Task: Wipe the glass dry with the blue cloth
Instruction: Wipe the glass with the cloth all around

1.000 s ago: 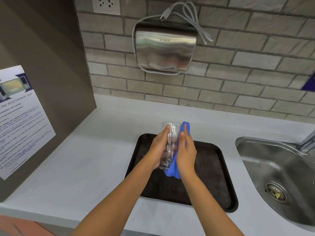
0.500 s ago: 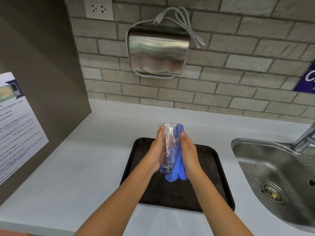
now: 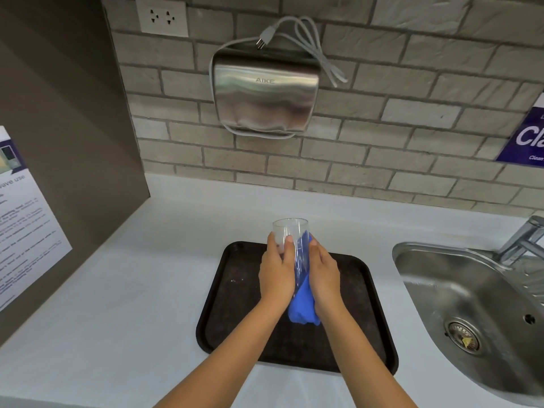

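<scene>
**Operator:** Above the black tray (image 3: 232,293), in the head view, we locate the clear glass (image 3: 294,248). It is held upright, rim at the top, clear of the tray surface, between both hands.

**Checker:** We confirm. What is the condition of the left hand (image 3: 276,278)?

**Operator:** Closed around the left wall of the glass; one fingertip shows through the glass near the rim, and the thumb lies on the near face.

**Checker:** And the right hand (image 3: 323,278)?

**Operator:** We see it pressed flat against the right wall of the glass, with the blue cloth (image 3: 304,307) trapped between palm and glass. The cloth runs up the right side of the glass and hangs bunched below both wrists, over the tray.

**Checker:** We record the surroundings. The tray lies on the white counter (image 3: 117,290). The steel sink (image 3: 471,290) sits to the right, apart from the tray, with the tap (image 3: 521,242) at its far edge.

**Operator:** On the brick wall behind, we note a steel hand dryer (image 3: 265,98), its cord looped over the top with the plug (image 3: 265,36) hanging loose, and a wall socket (image 3: 162,16) at upper left.
</scene>
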{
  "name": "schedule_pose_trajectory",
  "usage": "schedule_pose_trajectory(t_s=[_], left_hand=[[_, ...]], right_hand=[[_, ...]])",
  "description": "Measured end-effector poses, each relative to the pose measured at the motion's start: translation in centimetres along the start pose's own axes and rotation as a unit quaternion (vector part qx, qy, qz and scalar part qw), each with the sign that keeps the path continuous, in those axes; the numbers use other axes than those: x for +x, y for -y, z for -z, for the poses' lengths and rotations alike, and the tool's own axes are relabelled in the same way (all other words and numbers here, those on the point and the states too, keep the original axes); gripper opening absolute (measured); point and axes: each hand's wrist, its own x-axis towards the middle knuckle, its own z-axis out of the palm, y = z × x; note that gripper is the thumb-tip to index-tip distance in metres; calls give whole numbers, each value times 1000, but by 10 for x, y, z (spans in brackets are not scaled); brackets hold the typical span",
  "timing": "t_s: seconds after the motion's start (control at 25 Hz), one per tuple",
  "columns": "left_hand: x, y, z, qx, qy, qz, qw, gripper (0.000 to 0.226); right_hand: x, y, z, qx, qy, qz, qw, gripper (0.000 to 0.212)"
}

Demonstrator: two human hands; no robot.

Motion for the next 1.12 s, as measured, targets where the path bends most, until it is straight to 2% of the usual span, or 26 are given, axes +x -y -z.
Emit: schedule_pose_trajectory(t_s=[0.08, 0.16, 0.24, 0.28, 0.32, 0.48, 0.52, 0.6, 0.68, 0.76, 0.8, 0.84, 0.88, 0.92, 0.96, 1.04, 1.12], left_hand=[[6, 2, 2, -56, 25, 35, 997, 54], [17, 1, 7, -112, 66, 86, 988, 59], [28, 3, 15, -182, 107, 150, 966, 63], [28, 5, 19, -203, 123, 167, 957, 65], [26, 7, 22, -220, 142, 167, 950, 66], [10, 15, 27, -285, 208, 156, 923, 59], [8, 15, 27, -309, 213, 164, 912, 60], [6, 10, 27, -348, 222, 164, 896, 63], [7, 4, 29, -367, 218, 166, 889, 65], [10, 2, 32, -374, 219, 164, 886, 68], [11, 3, 33, -376, 225, 163, 884, 68], [10, 3, 35, -368, 227, 167, 886, 66], [9, 1, 37, -361, 233, 170, 887, 65], [8, -1, 38, -358, 235, 173, 887, 67], [8, 0, 38, -362, 233, 176, 886, 70], [11, -7, 38, -368, 205, 181, 889, 73], [17, -14, 38, -360, 171, 188, 898, 74]], right_hand=[[-13, -6, -4, -62, -32, 78, 994, 37], [-32, -14, -11, -143, -46, 184, 971, 39], [-42, -27, -20, -263, -58, 299, 915, 44], [-43, -33, -23, -309, -59, 330, 890, 47], [-40, -33, -23, -315, -53, 337, 885, 49], [-20, 1, -9, -116, 20, 213, 970, 37], [-13, 8, -7, -83, 32, 187, 978, 35], [-9, 15, -9, -86, 35, 162, 982, 35], [-22, 14, -15, -207, 16, 215, 954, 38], [-42, 4, -25, -365, -17, 321, 874, 42], [-46, -2, -27, -383, -24, 351, 854, 42], [-47, 0, -25, -361, -12, 339, 869, 42], [-45, 6, -21, -282, 1, 292, 914, 40], [-41, 13, -17, -169, 26, 227, 959, 37], [-34, 18, -11, -53, 53, 151, 986, 36], [-26, 25, -2, 64, 96, 34, 993, 34], [-25, 26, 1, 116, 109, -20, 987, 30]])
